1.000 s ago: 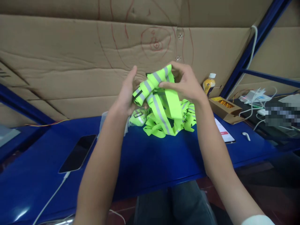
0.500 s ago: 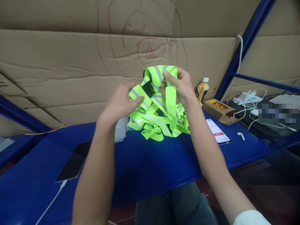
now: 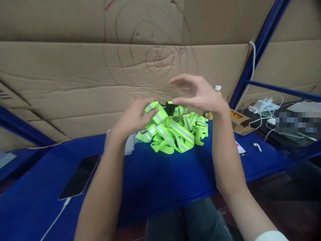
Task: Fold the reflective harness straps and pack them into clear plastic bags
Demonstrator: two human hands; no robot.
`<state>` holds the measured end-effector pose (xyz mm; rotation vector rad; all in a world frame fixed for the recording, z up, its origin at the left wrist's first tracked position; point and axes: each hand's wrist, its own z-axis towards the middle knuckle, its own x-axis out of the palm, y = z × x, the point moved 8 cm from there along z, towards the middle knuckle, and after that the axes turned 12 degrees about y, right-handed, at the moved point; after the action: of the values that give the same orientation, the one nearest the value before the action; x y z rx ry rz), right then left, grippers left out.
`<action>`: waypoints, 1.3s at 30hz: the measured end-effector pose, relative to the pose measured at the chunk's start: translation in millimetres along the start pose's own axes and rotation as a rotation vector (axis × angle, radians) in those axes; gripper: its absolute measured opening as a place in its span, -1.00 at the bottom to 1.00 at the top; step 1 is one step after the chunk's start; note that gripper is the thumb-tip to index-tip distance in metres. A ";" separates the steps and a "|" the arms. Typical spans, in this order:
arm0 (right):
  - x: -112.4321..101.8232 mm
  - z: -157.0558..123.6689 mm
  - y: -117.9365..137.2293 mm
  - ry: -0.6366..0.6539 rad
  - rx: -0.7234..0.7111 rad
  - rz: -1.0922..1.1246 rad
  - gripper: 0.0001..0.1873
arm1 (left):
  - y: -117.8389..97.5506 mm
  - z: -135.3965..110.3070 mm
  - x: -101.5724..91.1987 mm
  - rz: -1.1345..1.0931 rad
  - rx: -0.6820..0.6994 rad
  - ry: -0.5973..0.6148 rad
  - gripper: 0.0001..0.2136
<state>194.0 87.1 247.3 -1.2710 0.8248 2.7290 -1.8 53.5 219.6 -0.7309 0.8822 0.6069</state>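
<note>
A tangled heap of neon yellow-green reflective straps [image 3: 175, 135], with grey stripes along the webbing, lies on the blue tabletop [image 3: 155, 180]. My left hand [image 3: 132, 117] grips a folded length of the strap at the heap's left side, thumb on the near face and fingers behind. Above the heap's right side, my right hand [image 3: 202, 93] is empty, its thumb and fingers apart. A black part [image 3: 170, 108] shows among the straps between my hands; its kind is unclear. Clear plastic wrapping [image 3: 129, 145] lies partly behind my left wrist.
On the left, a dark phone [image 3: 80, 175] is plugged into a white cable. Rightward are a lit phone [image 3: 240, 148] partly behind my forearm, a white earbud [image 3: 257, 146], a small cardboard box [image 3: 242, 125] and a bottle [image 3: 218, 88]. A cardboard wall [image 3: 75, 73] closes the back.
My right hand has let go of the raised strap loop and moved right, opening. The loop has dropped onto the heap. My left hand keeps its hold, slightly lower.
</note>
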 end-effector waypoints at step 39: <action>40.2 21.9 -17.8 0.205 0.003 0.120 -0.30 | -22.4 -0.5 18.7 0.063 0.264 -0.127 -0.80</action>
<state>155.8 104.8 222.0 -1.5699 0.9507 2.7174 23.7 42.7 210.4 -0.4228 0.8506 0.5732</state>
